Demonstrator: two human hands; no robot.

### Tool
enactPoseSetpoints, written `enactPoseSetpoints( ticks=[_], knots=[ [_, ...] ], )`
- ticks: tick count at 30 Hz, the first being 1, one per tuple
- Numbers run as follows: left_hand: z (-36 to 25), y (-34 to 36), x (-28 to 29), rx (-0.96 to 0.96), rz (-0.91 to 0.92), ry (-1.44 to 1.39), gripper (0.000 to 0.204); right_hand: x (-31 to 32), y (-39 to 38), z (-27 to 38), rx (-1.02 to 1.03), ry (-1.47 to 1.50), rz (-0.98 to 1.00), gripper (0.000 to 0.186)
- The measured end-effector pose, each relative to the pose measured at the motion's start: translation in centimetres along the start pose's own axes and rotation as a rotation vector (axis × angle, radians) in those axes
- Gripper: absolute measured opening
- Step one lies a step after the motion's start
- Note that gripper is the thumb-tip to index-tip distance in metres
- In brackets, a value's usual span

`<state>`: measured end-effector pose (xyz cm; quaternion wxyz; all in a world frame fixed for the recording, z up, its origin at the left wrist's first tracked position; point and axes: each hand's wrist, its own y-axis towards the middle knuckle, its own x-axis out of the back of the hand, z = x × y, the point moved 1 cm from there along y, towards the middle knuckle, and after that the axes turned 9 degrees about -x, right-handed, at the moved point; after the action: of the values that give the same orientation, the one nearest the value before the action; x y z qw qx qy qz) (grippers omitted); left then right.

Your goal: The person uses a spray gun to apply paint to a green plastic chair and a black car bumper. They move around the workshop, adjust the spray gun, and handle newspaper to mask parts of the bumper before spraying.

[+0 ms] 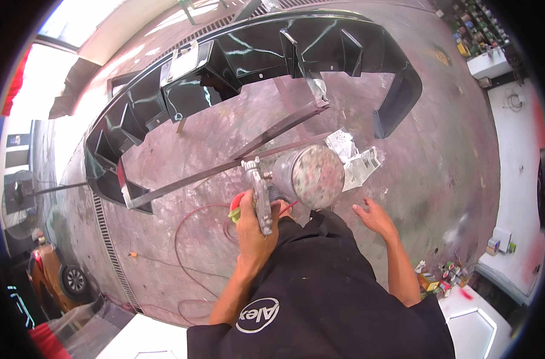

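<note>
My left hand [257, 230] is wrapped round the handle of a metal spray gun [261, 203]. The gun's round cup [318, 176] has a paint-spattered, speckled end and hangs out to the right of the handle. Something red and yellow-green shows beside my left fingers; I cannot make out what it is. My right hand [375, 218] hangs free on the other side, its fingers apart and nothing in them. Beyond both hands, a long glossy black car bumper part [254, 51] lies across a metal stand [278, 127], apart from the gun.
Crumpled masking paper [359, 164] hangs near the stand. A red hose [177, 239] loops over the stained floor at left, beside a floor grate [108, 239]. An orange car part with a wheel [75, 279] is at lower left. Cans and boxes [443, 280] crowd the lower right.
</note>
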<state>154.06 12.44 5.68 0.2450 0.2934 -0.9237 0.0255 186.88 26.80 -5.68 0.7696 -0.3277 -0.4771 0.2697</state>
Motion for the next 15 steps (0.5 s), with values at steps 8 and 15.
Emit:
enactPoseSetpoints(
  ticks=[8, 15],
  knots=[
    [-3.7, 4.2, -7.4, -0.034, -0.152, 0.21, 0.054, 4.6, 0.8, -11.2, -0.025, -0.083, -0.095, 0.077],
    [-3.7, 2.1, -9.7, -0.052, -0.107, 0.182, 0.049, 6.6, 1.6, -17.3, 0.01, -0.114, -0.093, 0.074]
  ],
)
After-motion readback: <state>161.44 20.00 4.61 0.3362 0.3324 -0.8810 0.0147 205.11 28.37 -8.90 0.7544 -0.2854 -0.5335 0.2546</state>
